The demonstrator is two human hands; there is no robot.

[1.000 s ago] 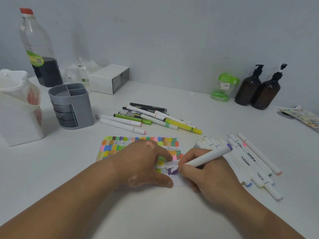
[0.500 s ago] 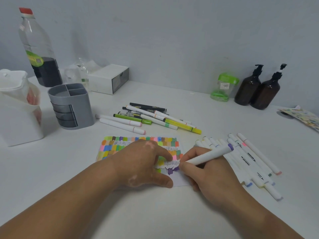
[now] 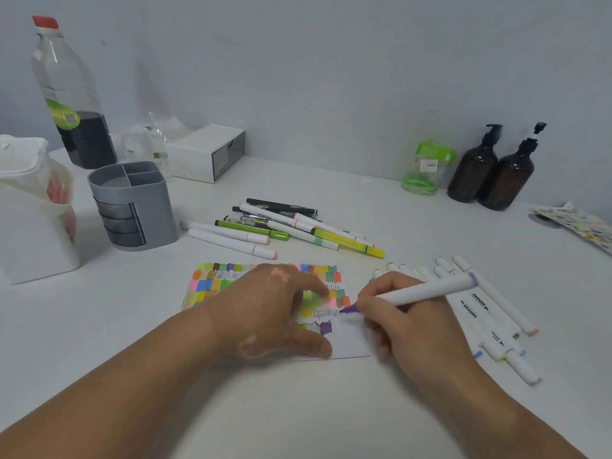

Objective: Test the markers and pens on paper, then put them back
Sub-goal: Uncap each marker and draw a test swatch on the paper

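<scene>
Marker (image 3: 427, 289), purple-tipped, shows in the head view slanted in the right hand (image 3: 404, 326). Thumb and curled fingers pinch it close to the nib, as for writing. Its tip touches the paper (image 3: 351, 341) near the right edge, just beside a purple patch. The low grip probably gives control over a short test stroke. The left hand (image 3: 265, 309) lies flat on the paper, fingers laid out and thumb spread wide from the forefinger, likely pinning the sheet against sliding. Swatches (image 3: 212, 286) fill much of the sheet, so testing seems well along. More markers (image 3: 490, 313) lie in a row just right of the paper and pens (image 3: 298, 226) are piled beyond it. The grey holder (image 3: 132, 207) stands far left, presumably where they go back.
</scene>
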